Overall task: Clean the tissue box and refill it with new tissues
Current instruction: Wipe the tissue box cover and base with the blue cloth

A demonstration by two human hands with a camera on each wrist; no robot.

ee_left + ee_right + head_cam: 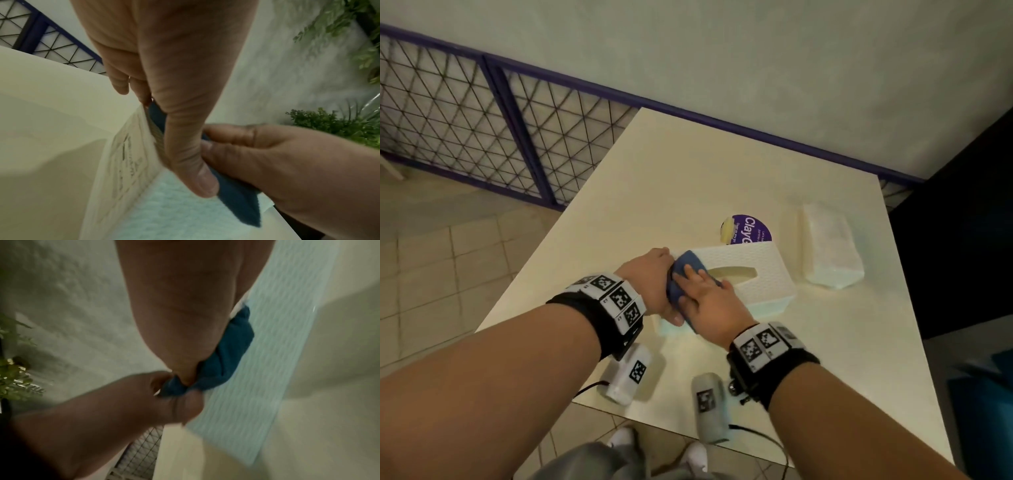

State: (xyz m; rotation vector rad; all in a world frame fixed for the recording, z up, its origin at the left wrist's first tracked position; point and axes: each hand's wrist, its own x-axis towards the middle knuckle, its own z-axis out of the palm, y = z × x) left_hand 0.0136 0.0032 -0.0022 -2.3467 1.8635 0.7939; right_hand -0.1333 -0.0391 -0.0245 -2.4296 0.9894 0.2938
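A white textured tissue box [756, 265] with an open slot lies on the cream table [688, 178]. My left hand [659, 284] grips the box's left end, thumb [195, 170] on the near side and fingers over the far side. My right hand [702, 284] holds a blue cloth [690, 260] against the box top beside the slot. The left wrist view shows the cloth [238, 199] bunched between both hands on the box [127, 162]. In the right wrist view the cloth [228, 353] lies on the box [267, 353]. A wrapped pack of new tissues [828, 246] lies to the right.
A round purple label [748, 229] sits behind the box. Two white marker-tagged cylinders [630, 373] [709, 407] with cables lie near the table's front edge. A wire-mesh fence [482, 130] runs along the wall to the left. A dark panel [962, 240] stands at right.
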